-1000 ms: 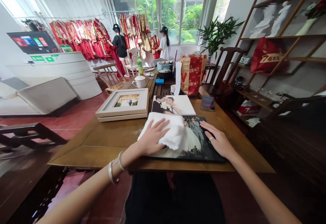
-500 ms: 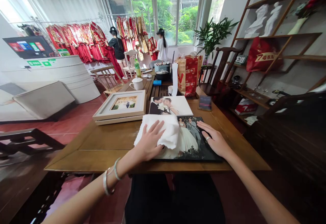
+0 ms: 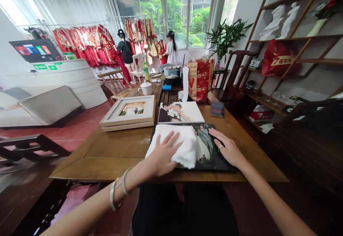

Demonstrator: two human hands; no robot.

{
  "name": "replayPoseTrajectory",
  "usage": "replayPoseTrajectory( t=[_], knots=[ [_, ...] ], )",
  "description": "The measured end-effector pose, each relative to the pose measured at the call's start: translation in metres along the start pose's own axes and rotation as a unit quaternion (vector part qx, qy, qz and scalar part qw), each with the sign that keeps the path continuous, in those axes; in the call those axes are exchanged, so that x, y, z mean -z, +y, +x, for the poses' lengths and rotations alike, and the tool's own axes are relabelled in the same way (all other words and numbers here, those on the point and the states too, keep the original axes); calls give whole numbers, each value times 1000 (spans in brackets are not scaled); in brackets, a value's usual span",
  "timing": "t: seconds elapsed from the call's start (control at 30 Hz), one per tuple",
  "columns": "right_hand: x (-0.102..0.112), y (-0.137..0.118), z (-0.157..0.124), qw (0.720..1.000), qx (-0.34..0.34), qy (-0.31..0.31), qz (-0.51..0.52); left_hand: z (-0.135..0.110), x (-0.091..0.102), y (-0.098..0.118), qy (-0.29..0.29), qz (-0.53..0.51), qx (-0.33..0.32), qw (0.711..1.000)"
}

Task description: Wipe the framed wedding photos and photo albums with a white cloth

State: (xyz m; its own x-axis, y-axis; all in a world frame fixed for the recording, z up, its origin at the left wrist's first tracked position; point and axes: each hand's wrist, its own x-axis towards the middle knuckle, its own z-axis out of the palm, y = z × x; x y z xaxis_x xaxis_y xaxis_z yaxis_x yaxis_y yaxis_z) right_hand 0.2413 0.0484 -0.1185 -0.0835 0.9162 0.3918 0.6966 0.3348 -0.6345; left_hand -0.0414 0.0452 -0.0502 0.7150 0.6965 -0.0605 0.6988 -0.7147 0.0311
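My left hand point(image 3: 162, 157) lies flat with fingers spread on a folded white cloth point(image 3: 187, 148), pressing it down. Under the cloth is a dark wedding photo panel point(image 3: 215, 159), which lies flat near the table's front edge; its left part is covered. My right hand point(image 3: 227, 149), a ring on one finger, rests with its fingers stretched over the panel's right edge. Just behind the panel lies a lighter wedding photo panel point(image 3: 191, 112). To the left sit stacked pale picture frames point(image 3: 109, 121), the upper one holding a small photo.
The wooden table point(image 3: 107, 159) also bears a white lidded mug point(image 3: 146, 88), a small dark block point(image 3: 217, 109), a blue box point(image 3: 166, 87) and a red and brown paper bag point(image 3: 200, 82). Two people stand by racks of red garments point(image 3: 99, 46). Shelves point(image 3: 294, 37) rise at the right.
My left hand has slid the white cloth to the right and slightly towards me across the photo panel. My right hand has stayed at the panel's right edge.
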Motion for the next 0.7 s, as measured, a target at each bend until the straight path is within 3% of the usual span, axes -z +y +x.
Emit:
replayPoseTrajectory(
  t=[0.13,0.23,0.33,0.5,0.6,0.7],
  knots=[
    [-1,0,0,1000,1,4,0,39,1,-15,19,17,23,999],
    [-2,1,0,1000,2,6,5,49,0,-4,15,21,44,999],
    [-1,2,0,1000,4,11,11,35,-5,24,21,25,44,999],
    [0,2,-1,999,16,14,26,-13,-17,68,19,20,21,999],
    [0,1,-1,999,10,14,27,-28,-19,70,19,-2,6,1000],
    [0,1,-1,999,8,10,32,-21,-14,53,23,-8,14,1000]
  ],
)
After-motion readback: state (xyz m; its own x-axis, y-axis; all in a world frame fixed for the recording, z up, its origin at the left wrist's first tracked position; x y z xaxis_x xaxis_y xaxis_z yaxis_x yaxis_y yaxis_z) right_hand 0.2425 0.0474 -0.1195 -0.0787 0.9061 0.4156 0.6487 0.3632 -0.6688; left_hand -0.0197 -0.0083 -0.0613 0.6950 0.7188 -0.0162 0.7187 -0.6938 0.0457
